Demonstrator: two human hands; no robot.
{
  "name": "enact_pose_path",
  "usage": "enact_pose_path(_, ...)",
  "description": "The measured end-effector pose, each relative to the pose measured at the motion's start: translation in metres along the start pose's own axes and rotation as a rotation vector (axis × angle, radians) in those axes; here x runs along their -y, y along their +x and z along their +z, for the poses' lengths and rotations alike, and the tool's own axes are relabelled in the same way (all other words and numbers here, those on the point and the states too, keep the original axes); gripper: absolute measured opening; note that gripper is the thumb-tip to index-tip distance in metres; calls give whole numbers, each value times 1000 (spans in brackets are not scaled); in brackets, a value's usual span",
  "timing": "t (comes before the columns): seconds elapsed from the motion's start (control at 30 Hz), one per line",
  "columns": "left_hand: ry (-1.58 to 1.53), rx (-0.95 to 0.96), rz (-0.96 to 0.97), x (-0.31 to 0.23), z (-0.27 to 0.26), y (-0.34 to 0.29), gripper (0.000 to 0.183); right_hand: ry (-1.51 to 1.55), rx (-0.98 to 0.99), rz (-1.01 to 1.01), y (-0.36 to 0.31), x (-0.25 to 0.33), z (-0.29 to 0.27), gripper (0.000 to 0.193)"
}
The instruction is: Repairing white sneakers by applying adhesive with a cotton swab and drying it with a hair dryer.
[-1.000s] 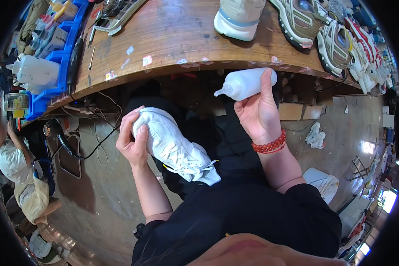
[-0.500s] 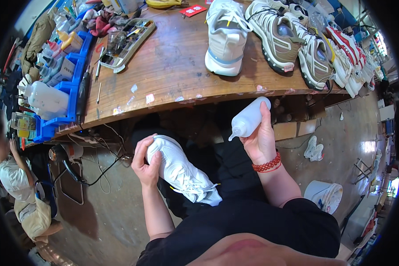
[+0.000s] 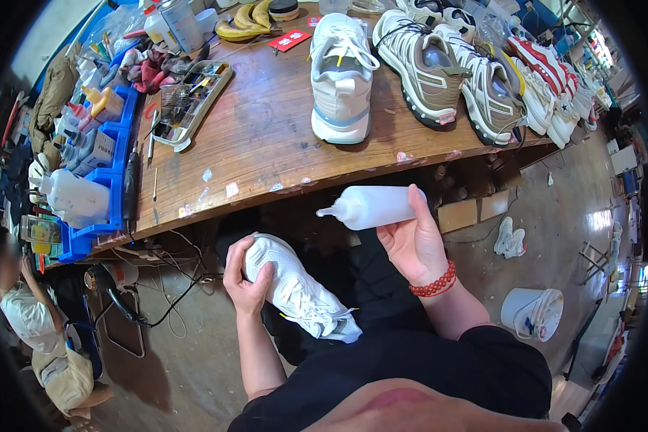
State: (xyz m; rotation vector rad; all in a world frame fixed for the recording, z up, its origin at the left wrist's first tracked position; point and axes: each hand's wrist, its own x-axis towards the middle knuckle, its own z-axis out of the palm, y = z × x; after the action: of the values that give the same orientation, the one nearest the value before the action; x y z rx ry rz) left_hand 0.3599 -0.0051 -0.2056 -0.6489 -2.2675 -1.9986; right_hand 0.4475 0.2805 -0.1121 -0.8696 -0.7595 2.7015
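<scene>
My left hand [image 3: 248,277] is closed round the toe of a white sneaker [image 3: 295,288], which lies over my lap with its laces up and its heel toward me. My right hand [image 3: 414,245] grips the base end of a translucent squeeze bottle [image 3: 378,207]. The bottle lies nearly level, its narrow nozzle pointing left, above and to the right of the sneaker and apart from it. Its contents are hard to make out. On the table ahead stands another white sneaker [image 3: 340,86] with a pale blue band at the heel.
Several more shoes [image 3: 425,79] line the right of the wooden table [image 3: 259,137]. At its left are a blue bin [image 3: 122,151] of bottles and a paint tray [image 3: 201,101]. A hair dryer [image 3: 115,288] hangs below. A white bucket [image 3: 531,314] is on the floor; a person [image 3: 32,309] sits far left.
The squeeze bottle has tipped from a downward slant to nearly level, its nozzle swinging left. My left hand still holds the sneaker. The whole view has shifted slightly.
</scene>
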Motion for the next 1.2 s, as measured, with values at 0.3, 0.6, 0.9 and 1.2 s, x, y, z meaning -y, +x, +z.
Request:
enact_pose_path(0.3,36,17,-7,-1,4,0,56,61,88,135,-3,-1,9,40)
enact_pose_path(0.6,45,-16,-67,2,3,-7,57,67,241,324,5,-12,0,30)
enact_pose_path(0.9,70,-85,-66,-12,0,-13,55,-198,481,207,12,-17,16,39)
enact_pose_path(1.2,62,-142,-55,-15,-11,-18,53,-591,639,-53,20,-15,61,61)
